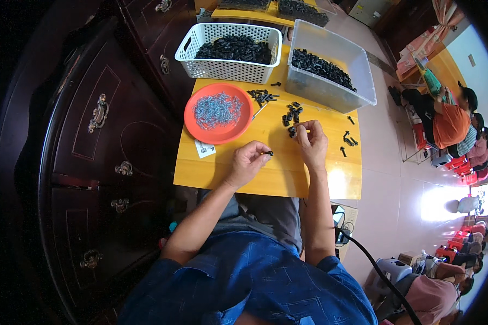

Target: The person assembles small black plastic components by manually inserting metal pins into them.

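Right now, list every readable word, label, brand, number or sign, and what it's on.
None readable.
White card at the edge of the red plate: dark printed marks, too small to read.
Black piece in the left hand: no marking can be made out.
White basket and clear bin: no lettering seen.

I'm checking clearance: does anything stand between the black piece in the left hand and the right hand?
Nothing visible does: from the black piece in the left hand to the right hand, just table shows.
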Tool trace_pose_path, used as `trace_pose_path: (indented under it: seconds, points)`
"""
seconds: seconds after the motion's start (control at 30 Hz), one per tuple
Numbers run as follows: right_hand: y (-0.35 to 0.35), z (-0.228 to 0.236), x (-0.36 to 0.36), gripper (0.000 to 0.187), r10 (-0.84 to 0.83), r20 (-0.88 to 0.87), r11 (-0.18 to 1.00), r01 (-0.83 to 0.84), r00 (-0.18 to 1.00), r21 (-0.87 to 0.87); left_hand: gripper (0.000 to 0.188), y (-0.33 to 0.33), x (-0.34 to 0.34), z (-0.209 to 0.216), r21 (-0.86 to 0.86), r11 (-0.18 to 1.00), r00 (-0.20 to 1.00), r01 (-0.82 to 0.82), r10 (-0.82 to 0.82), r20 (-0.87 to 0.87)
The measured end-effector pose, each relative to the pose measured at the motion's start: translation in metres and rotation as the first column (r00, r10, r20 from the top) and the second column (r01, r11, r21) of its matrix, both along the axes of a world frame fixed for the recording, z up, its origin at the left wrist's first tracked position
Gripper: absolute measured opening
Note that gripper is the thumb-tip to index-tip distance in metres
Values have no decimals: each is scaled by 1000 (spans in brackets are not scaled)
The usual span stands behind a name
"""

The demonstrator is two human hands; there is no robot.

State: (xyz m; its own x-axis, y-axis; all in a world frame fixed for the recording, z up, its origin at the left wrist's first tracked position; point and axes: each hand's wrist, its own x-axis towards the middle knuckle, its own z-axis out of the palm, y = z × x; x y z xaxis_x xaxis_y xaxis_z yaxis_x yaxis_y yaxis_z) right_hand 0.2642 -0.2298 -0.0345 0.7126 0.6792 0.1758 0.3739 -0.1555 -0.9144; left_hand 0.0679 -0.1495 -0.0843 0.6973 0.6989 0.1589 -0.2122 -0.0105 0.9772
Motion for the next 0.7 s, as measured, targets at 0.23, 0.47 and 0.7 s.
trace_pose_path:
  seconds: [0.23,0.47,0.7]
  points:
    - [-24,-9,-34,9,215,-314,968,-160,925,192,12,4,-1,0,-84,996,998,20,-15,54]
    - [-34,-11,-51,18,307,-406,951,-290,861,103,13,6,-6,6,-108,993,998,43,-38,47]
    - [-32,-5,-53,12,381,-471,924,-334,795,183,15,6,-9,6,-77,993,996,87,-86,16]
